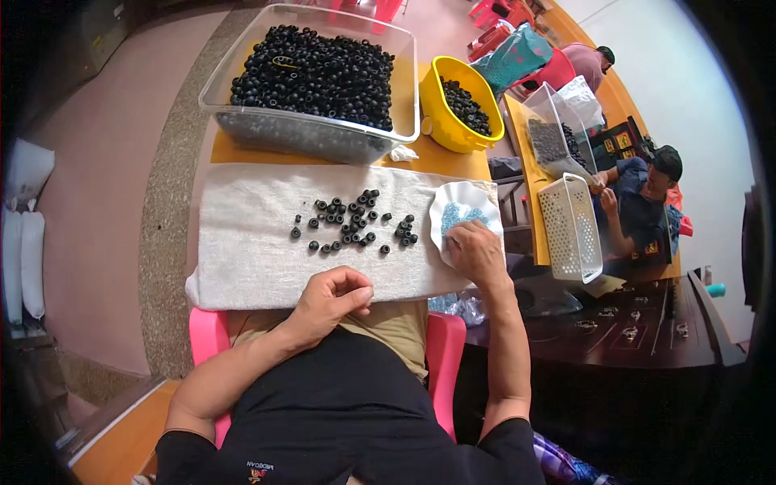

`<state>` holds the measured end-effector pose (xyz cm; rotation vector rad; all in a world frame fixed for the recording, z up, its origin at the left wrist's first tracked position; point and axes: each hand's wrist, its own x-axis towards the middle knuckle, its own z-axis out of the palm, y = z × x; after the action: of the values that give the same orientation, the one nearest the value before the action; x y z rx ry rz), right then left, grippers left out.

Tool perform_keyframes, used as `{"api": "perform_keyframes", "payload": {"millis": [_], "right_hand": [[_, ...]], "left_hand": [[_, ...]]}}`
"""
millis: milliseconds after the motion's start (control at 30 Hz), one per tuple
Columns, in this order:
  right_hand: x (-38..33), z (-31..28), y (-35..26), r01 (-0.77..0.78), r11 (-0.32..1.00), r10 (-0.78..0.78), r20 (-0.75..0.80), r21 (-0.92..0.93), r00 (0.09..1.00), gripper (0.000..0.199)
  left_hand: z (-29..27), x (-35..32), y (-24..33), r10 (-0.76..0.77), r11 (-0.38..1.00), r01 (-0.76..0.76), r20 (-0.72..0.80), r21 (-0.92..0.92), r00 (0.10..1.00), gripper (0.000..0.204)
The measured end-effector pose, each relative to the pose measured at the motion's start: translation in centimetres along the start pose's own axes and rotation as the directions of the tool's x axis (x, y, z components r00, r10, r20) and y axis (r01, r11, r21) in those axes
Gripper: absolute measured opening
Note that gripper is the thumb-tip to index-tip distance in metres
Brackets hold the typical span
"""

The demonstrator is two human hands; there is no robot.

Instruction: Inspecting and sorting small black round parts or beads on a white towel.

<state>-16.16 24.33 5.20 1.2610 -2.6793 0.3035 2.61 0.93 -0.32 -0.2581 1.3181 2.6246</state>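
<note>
A loose group of black barrel-shaped beads [353, 222], each with a hole, lies scattered on a white cloth [242, 267]. At the cloth's right end sits a white dish with a wavy rim [437, 207], holding tiny light-blue pieces [462, 215]. My right hand [478, 252] reaches over this dish, fingers bent together with the tips down at the blue pieces; what they grip is hidden. Over the cloth's near edge, my left hand [333, 301] is closed, its thumb against curled fingers. Anything inside it cannot be made out.
Behind the cloth stand a large clear bin [309, 144] heaped with black beads and a yellow tub [432, 105] with more. To the right, a co-worker [643, 206] works near a white perforated basket [558, 230]. A pink chair [447, 356] is under me.
</note>
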Motion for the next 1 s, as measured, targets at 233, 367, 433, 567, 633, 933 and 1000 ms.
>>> {"api": "perform_keyframes", "payload": {"millis": [233, 367, 433, 567, 633, 933, 1000], "right_hand": [[-0.2, 0.3, 0.3, -0.051, 0.999, 0.051, 0.034, 0.006, 0.998, 0.009], [-0.5, 0.2, 0.0, -0.050, 0.996, 0.054, -0.064, 0.071, 0.996, 0.014], [-0.6, 0.1, 0.1, -0.054, 0.996, 0.058, -0.060, 0.073, 0.996, 0.016], [-0.7, -0.1, 0.1, -0.041, 0.994, 0.048, -0.075, 0.101, 0.996, 0.019], [-0.8, -0.1, 0.1, -0.040, 0.995, 0.048, -0.087, 0.095, 0.995, 0.019], [-1.4, 0.3, 1.4, -0.130, 0.976, 0.144, -0.070, 0.174, 0.987, 0.012], [-1.4, 0.2, 1.4, -0.119, 0.966, 0.149, -0.117, 0.228, 0.982, 0.014]], "left_hand": [[-0.1, 0.0, 0.0, -0.004, 1.000, 0.004, -0.003, 0.005, 1.000, 0.013], [-0.1, 0.0, 0.1, 0.003, 1.000, -0.003, -0.007, 0.001, 1.000, 0.014], [-0.1, 0.0, 0.1, -0.005, 1.000, 0.005, -0.002, -0.006, 1.000, 0.014], [-0.1, 0.0, 0.1, -0.001, 1.000, 0.001, 0.002, -0.001, 1.000, 0.014], [-0.2, 0.1, 0.0, -0.014, 1.000, 0.014, 0.005, -0.005, 1.000, 0.014], [0.0, 0.0, 0.2, -0.005, 1.000, 0.005, 0.006, -0.009, 1.000, 0.014], [-0.1, 0.1, 0.1, -0.005, 1.000, 0.005, 0.006, -0.007, 1.000, 0.014]]}}
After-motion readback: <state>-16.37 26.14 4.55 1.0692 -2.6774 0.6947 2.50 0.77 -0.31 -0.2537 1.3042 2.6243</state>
